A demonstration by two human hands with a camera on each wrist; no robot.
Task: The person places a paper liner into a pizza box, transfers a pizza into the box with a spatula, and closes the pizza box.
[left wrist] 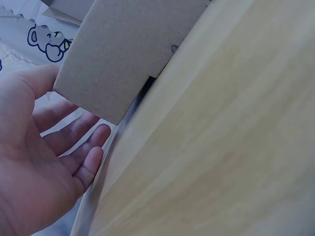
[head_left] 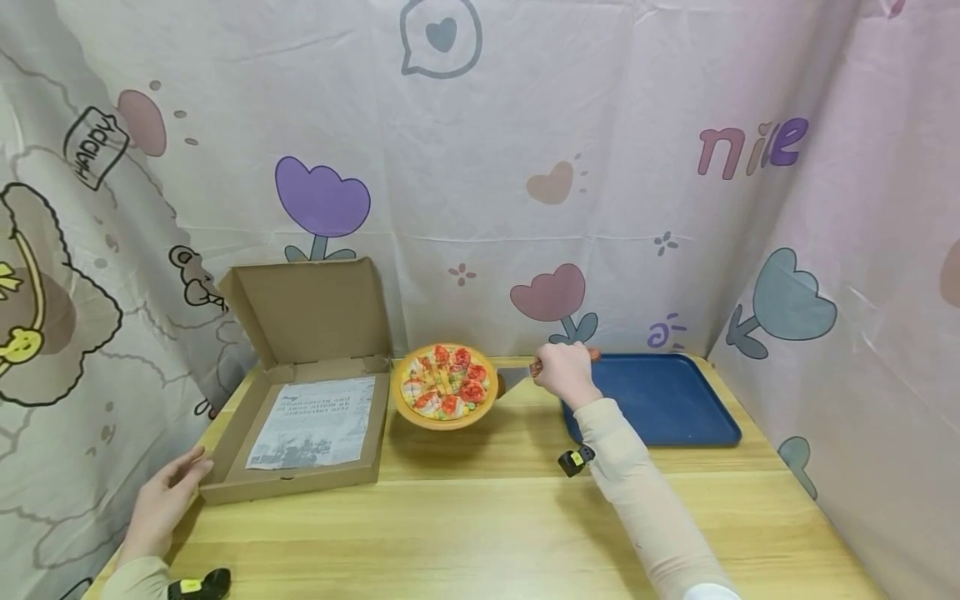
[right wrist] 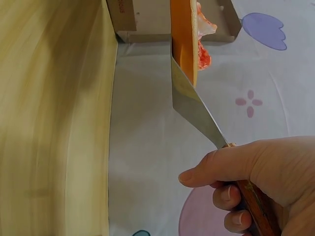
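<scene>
My right hand (head_left: 564,371) grips the wooden handle of a pizza server (right wrist: 194,105) with a flat metal blade. On the blade rests a toy pizza (head_left: 444,383) with red and white toppings; its orange underside (right wrist: 183,44) shows in the right wrist view. Server and pizza are raised above the table, just right of an opened cardboard pizza box (head_left: 292,483). At the box's front left corner is my left hand (head_left: 167,504), its fingers loosely bent. In the left wrist view, the thumb (left wrist: 42,81) touches the box side, and the other fingers lie beside the corner.
Inside the box lies a printed paper sheet (head_left: 315,421), and its lid (head_left: 311,312) stands up at the back. A blue tray (head_left: 652,400) sits on the right of the wooden table (head_left: 465,533). Patterned curtains (head_left: 465,183) hang behind and on both sides.
</scene>
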